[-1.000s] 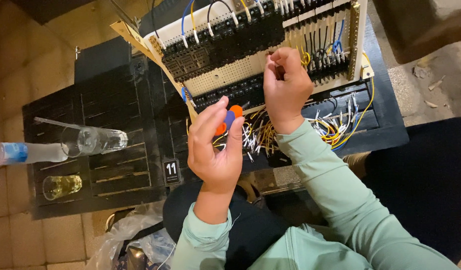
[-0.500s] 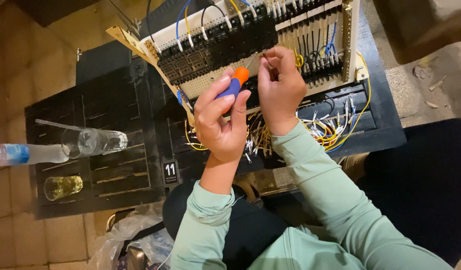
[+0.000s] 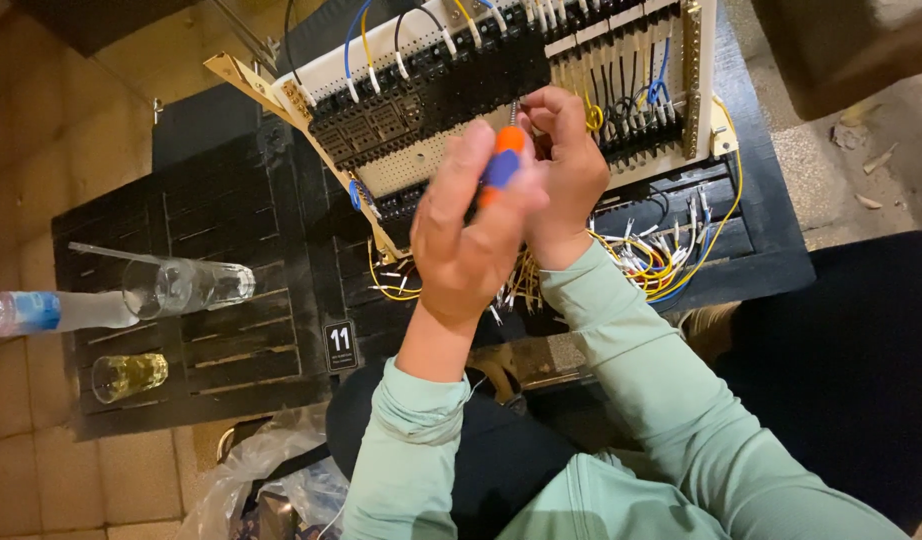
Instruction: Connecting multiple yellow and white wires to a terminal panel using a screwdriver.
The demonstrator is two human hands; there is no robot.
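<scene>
Bare bench (image 3: 231, 215) left of the panel (image 3: 461, 90); glasses (image 3: 186, 285), bottle (image 3: 41, 312) farther left; wire tangle (image 3: 661, 260) below right.

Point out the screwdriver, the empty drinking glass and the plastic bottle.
screwdriver (image 3: 503, 165), head view, on its orange and blue handle in the left hand (image 3: 471, 240).
drinking glass (image 3: 186, 285), head view, on its clear side wall.
plastic bottle (image 3: 51, 311), head view, on its body beside the blue label.

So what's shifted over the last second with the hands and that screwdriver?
The left hand carried the orange and blue screwdriver up from the loose wires to the panel, its tip now right beside the right hand. It keeps its grip on the tool. The right hand stayed pinched at the same spot on the terminals; the glasses and bottle have not moved.
</scene>
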